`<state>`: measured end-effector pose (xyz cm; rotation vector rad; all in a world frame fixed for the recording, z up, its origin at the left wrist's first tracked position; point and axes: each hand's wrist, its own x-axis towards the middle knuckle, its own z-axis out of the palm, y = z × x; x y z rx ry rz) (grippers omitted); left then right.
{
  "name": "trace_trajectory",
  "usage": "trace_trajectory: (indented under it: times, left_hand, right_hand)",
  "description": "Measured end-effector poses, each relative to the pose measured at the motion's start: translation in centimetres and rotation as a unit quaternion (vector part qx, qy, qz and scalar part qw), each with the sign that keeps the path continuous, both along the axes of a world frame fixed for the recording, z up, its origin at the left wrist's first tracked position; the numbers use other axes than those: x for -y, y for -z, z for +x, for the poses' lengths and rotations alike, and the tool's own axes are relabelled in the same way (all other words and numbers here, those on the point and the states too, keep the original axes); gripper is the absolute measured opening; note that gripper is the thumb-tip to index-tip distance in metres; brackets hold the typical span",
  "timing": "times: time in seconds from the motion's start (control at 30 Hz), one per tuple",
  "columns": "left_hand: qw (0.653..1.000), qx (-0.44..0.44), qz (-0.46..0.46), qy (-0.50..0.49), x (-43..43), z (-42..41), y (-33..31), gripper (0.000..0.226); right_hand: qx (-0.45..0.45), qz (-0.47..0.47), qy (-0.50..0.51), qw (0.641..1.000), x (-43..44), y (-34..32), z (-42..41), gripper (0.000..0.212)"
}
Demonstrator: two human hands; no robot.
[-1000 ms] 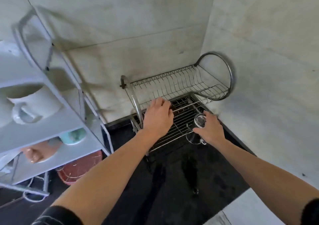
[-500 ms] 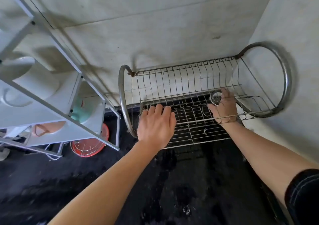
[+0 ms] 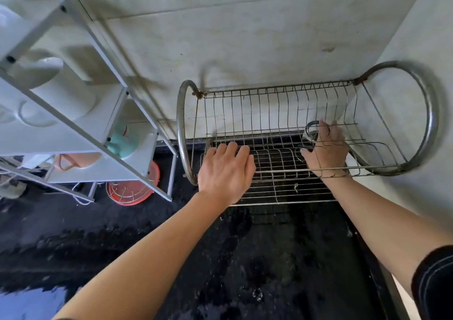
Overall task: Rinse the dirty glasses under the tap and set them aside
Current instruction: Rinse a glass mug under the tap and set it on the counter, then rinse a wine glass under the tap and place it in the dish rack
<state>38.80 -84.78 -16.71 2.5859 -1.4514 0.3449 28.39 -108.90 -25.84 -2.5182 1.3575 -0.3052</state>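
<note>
Glass (image 3: 310,133) is what the right hand (image 3: 327,151) holds, down inside the wire dish rack (image 3: 269,113). It is a clear glass with its round rim showing at the top left of the hand. The fingers (image 3: 329,129) wrap around it, closed on its side. The hand and the glass are under the top shelf of the rack, and thin wires cross in front of them. You cannot tell if the glass touches the lower shelf.

The left hand (image 3: 226,173) lies flat on the front left part of the lower shelf, palm down, with its fingers stretched out and close together (it holds nothing). It is well apart from the right hand.

The rack is shiny metal with a big round loop at each end. It stands on a black counter (image 3: 245,258) that looks wet, pushed up against a pale wall (image 3: 220,37).

On the left is a white shelf (image 3: 81,133) with white cups (image 3: 58,98), a light green cup (image 3: 122,140) and a pink cup (image 3: 73,161). Below it sits a red wire basket (image 3: 133,189).

No words, labels or brand names can be read on anything here.

A dark sleeve (image 3: 434,283) shows on the right arm, at the edge.
</note>
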Motion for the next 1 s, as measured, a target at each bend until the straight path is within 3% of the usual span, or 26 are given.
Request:
trace_trajectory:
  times: [0.1,0.17,0.37,0.53,0.7,1.0]
  left_hand:
    - [0.999,-0.031,-0.024,0.02,-0.4,0.1,-0.4,0.039]
    - [0.997,-0.037,-0.046,0.058,-1.4,0.1,-0.9,0.036]
    - [0.987,-0.047,-0.116,0.101,-12.0,-0.7,-2.2,0.028]
    - [0.995,-0.091,-0.028,-0.022,-26.8,0.2,-0.9,0.021]
    - [0.974,-0.123,0.033,-0.184,-43.4,0.1,-0.4,0.019]
    - [0.901,-0.148,-0.001,-0.407,-67.6,-1.2,-0.4,0.02]
  right_hand:
    - [-0.032,-0.053,-0.005,0.998,-2.8,-0.6,-0.9,0.077]
    - [0.001,-0.063,-0.039,0.997,-5.3,-0.7,-1.8,0.067]
    - [0.002,0.036,-0.083,0.996,-16.1,-2.3,-2.6,0.039]
    - [0.001,0.083,-0.186,0.979,-28.7,-3.0,-1.3,0.031]
    - [-0.019,0.083,-0.313,0.946,-43.1,-4.5,3.3,0.027]
    - [-0.004,0.113,-0.544,0.832,-67.7,-7.1,12.4,0.025]
